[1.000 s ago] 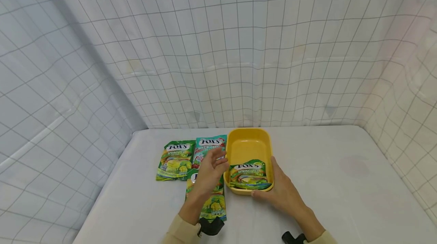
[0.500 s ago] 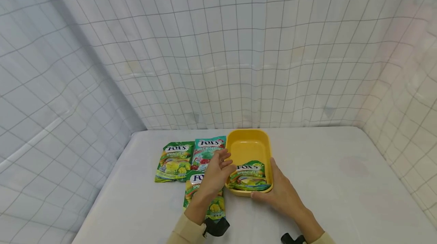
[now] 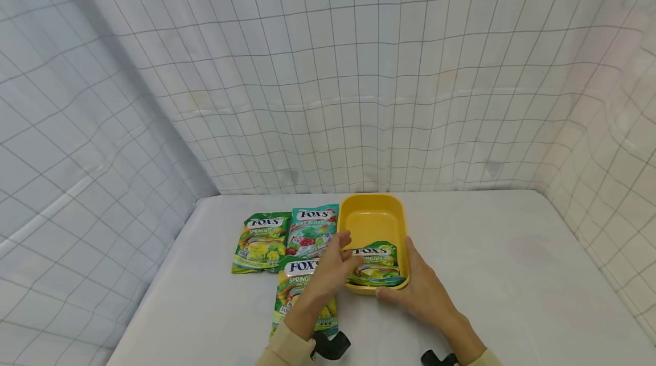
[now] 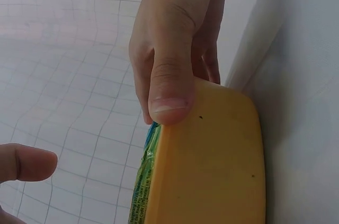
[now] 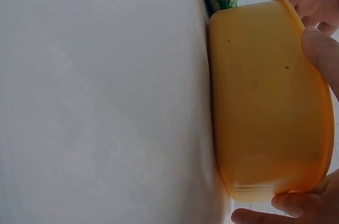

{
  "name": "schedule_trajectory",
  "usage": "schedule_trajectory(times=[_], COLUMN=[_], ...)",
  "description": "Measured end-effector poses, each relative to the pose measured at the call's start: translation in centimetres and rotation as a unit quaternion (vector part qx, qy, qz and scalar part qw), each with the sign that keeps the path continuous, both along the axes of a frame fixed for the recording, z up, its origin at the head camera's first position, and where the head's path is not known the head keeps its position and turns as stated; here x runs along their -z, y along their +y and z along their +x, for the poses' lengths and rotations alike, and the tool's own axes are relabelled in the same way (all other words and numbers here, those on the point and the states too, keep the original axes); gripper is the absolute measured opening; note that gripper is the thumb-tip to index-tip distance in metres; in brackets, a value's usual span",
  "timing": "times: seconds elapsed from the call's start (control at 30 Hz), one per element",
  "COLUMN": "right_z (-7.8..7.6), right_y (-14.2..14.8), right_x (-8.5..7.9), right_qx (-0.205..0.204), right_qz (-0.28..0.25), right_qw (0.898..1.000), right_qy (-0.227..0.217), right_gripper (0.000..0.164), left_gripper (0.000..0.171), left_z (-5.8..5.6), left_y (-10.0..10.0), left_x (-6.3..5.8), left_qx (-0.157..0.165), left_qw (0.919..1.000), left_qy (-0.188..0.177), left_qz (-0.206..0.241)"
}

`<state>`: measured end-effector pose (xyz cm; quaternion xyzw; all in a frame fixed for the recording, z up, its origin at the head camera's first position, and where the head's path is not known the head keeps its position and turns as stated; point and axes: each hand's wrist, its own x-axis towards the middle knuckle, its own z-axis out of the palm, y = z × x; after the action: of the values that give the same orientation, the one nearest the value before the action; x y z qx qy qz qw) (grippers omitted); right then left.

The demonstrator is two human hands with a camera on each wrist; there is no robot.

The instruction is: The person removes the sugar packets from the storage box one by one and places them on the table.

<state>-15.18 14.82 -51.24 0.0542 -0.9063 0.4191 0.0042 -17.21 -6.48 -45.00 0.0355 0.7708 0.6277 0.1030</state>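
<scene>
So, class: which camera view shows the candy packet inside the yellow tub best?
The head view: the candy packet lies label-up in the yellow tub. The left wrist view shows only its edge; the right wrist view doesn't clearly show it.

White table point(image 3: 487, 275) bears a yellow tub point(image 3: 372, 218) and three candy packets point(image 3: 261, 241)

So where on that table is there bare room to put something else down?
The table is bare right of the yellow tub, out to the netted wall, and in a strip behind the tub. It is crowded on the left: three candy packets lie beside the tub, and both hands, left hand and right hand, grip it.
</scene>
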Motion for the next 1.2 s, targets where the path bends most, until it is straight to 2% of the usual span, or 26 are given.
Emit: schedule_trajectory(times=[0.33,0.53,0.77,1.2], right_z=[0.1,0.1,0.1,0.2], right_y=[0.0,0.0,0.1,0.0], right_x=[0.1,0.1,0.2,0.2], right_qx=[0.002,0.002,0.0,-0.002], right_qz=[0.001,-0.004,-0.006,0.001], right_qw=[1.0,1.0,1.0,1.0], right_qy=[0.002,0.004,0.003,0.006], right_gripper=[0.136,0.134,0.133,0.133], left_gripper=[0.068,0.072,0.074,0.074], left_z=[-0.1,-0.5,-1.2,-1.5], left_y=[0.7,1.5,2.2,2.5], left_x=[0.0,-0.3,-0.1,0.9], left_qx=[-0.01,-0.005,0.0,-0.039], left_qw=[0.998,0.9976,0.9961,0.9969], left_qy=[-0.026,-0.047,-0.055,-0.064], left_qz=[-0.057,-0.051,-0.07,-0.025])
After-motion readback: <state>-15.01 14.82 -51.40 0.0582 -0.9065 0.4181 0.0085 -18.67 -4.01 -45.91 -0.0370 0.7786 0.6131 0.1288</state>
